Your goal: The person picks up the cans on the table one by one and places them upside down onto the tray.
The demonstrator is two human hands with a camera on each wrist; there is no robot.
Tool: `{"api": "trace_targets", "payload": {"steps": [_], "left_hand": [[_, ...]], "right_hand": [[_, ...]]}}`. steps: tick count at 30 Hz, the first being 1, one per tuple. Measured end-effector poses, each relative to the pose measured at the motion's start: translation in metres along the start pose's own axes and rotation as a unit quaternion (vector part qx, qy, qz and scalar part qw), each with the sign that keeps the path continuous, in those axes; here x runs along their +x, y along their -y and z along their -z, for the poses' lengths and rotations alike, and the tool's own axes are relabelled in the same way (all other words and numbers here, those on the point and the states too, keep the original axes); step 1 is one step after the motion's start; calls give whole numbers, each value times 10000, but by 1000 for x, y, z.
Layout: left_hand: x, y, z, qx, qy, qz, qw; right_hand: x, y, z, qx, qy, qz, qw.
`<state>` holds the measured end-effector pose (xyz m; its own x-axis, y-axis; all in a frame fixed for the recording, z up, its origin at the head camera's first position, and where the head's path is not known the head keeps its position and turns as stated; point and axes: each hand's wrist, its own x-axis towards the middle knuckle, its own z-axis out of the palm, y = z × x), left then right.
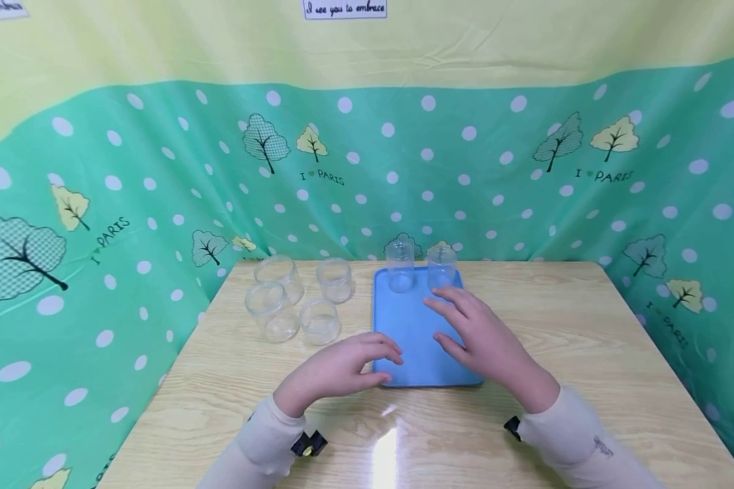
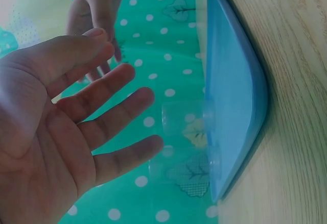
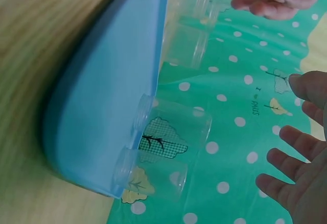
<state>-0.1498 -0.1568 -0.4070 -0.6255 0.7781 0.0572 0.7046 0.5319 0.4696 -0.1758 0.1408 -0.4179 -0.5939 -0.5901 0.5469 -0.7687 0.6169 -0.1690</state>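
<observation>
A blue tray [image 1: 416, 339] lies on the wooden table, with two clear cylindrical jars [image 1: 400, 268] [image 3: 176, 124] standing side by side at its far end. My right hand [image 1: 486, 333] hovers over the tray's right side, fingers spread and holding nothing, its fingertips just in front of the right-hand jar [image 1: 442, 267] in the head view. Above the near left edge of the tray is my left hand [image 1: 345, 363], palm inward, fingers relaxed and nothing in them. In the left wrist view its fingers [image 2: 122, 157] are loosely extended, apart from the tray.
Left of the tray stand several clear jars: a tall one [image 1: 272, 312], a wide one behind it [image 1: 279, 278], and smaller ones [image 1: 334, 280] nearby, including one in front [image 1: 320, 322]. A green dotted curtain [image 1: 428, 149] hangs behind the table [image 1: 575, 380].
</observation>
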Motion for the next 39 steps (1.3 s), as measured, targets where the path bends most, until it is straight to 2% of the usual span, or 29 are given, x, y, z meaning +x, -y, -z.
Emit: {"api": "trace_targets", "payload": {"steps": [6, 15, 21, 30, 35, 39], "left_hand": [[0, -1, 0, 25, -27, -12, 10000], [3, -1, 1, 22, -75, -8, 10000], [3, -1, 2, 48, -86, 16, 10000], [0, -2, 0, 160, -310, -53, 9994], [1, -2, -3, 113, -259, -2, 9996], [4, -4, -7, 124, -173, -143, 9997]], "right_hand": [[-14, 3, 0, 96, 19, -121, 9999], [-24, 6, -1, 283, -73, -137, 9995], [-27, 9, 1, 365, -45, -189, 9991], [-28, 10, 0, 291, -33, -66, 9996], [-29, 11, 2, 296, 12, -76, 9995], [-31, 11, 4, 317, -23, -80, 9995]]}}
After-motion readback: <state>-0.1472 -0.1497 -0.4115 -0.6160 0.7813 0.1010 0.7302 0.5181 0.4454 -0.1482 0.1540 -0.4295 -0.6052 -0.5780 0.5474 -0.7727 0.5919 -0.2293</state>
